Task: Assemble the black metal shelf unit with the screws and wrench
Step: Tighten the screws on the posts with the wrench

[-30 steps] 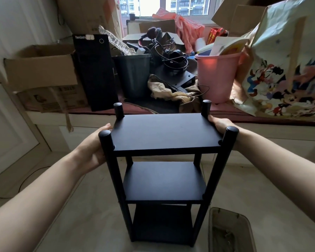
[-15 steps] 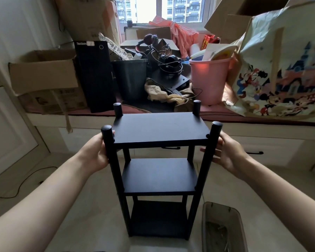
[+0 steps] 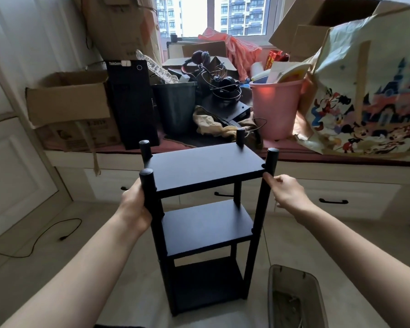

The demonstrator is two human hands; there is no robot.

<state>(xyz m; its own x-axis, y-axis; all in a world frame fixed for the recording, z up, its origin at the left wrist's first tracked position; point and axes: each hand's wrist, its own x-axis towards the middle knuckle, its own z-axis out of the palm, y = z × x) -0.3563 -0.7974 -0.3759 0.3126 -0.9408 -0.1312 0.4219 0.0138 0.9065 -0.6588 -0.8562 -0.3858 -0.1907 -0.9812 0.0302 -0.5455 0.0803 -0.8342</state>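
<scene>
The black metal shelf unit (image 3: 204,172) stands upright on the pale floor, with three shelves and four round posts. It is turned a little, its right side farther from me. My left hand (image 3: 134,204) grips the near left post just below the top shelf. My right hand (image 3: 285,192) is at the near right post, fingertips touching it near the top shelf, fingers loosely bent. No screws or wrench are visible.
A small grey bin (image 3: 294,299) stands on the floor at the shelf's lower right. Behind is a window bench (image 3: 341,159) piled with cardboard boxes (image 3: 69,102), a black computer tower (image 3: 130,102), a pink bucket (image 3: 273,107) and a cartoon bag (image 3: 369,95). A cable (image 3: 45,235) lies at left.
The shelf unit has been rotated a little, its right side swinging away. My right hand came off the top shelf's edge and now only touches the right post; my left hand kept its grip.
</scene>
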